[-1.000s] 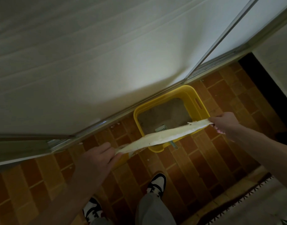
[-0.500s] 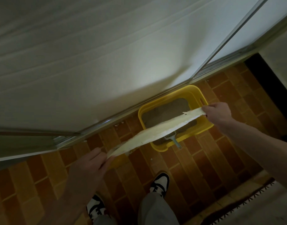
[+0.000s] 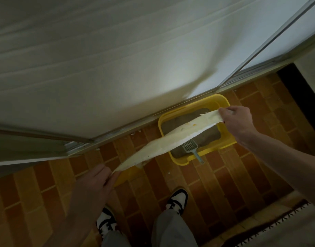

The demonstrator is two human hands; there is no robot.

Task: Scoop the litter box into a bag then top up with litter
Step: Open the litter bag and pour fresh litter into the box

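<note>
Hidden and cut-off parts, head view
Bag (image 3: 171, 138) strip covers part of the litter box (image 3: 224, 104) and the scoop (image 3: 189, 146) head; rug (image 3: 277, 227) cut by frame edge; left hand (image 3: 94, 186) fingertips hidden.

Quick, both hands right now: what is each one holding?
Left hand: pinches the near end of the pale bag.
Right hand: grips the bag's far end, above the yellow litter box.

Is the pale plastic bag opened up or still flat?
Still flat. The pale plastic bag is stretched as one closed strip between the left hand and right hand, no mouth showing.
</note>
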